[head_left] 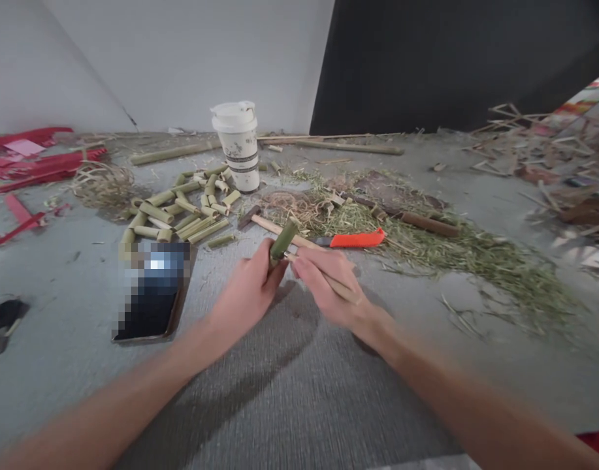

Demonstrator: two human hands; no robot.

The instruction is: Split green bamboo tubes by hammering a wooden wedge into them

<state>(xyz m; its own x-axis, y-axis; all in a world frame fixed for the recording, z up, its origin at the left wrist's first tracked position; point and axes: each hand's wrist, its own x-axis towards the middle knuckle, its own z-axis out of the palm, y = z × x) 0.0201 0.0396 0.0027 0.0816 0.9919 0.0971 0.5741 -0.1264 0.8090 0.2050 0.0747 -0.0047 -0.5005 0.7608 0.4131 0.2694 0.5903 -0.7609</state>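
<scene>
My left hand (250, 290) is closed around a short green bamboo piece (283, 239) that sticks up from its fingers. My right hand (328, 282) is closed right beside it, fingertips near the piece, gripping a thin pale stick-like handle (274, 229) that runs up and left to a dark end (248, 217). Both hands hover over the grey felt-like surface (289, 385). A pile of cut green bamboo segments (181, 209) lies to the upper left of the hands.
A phone (155, 290) lies left of my left hand. A lidded paper cup (239, 145) stands behind the segments. An orange utility knife (353, 239), green shavings (456, 251), long bamboo stalks (328, 143), red strips (39, 163) and dry scraps (539, 150) surround the work area.
</scene>
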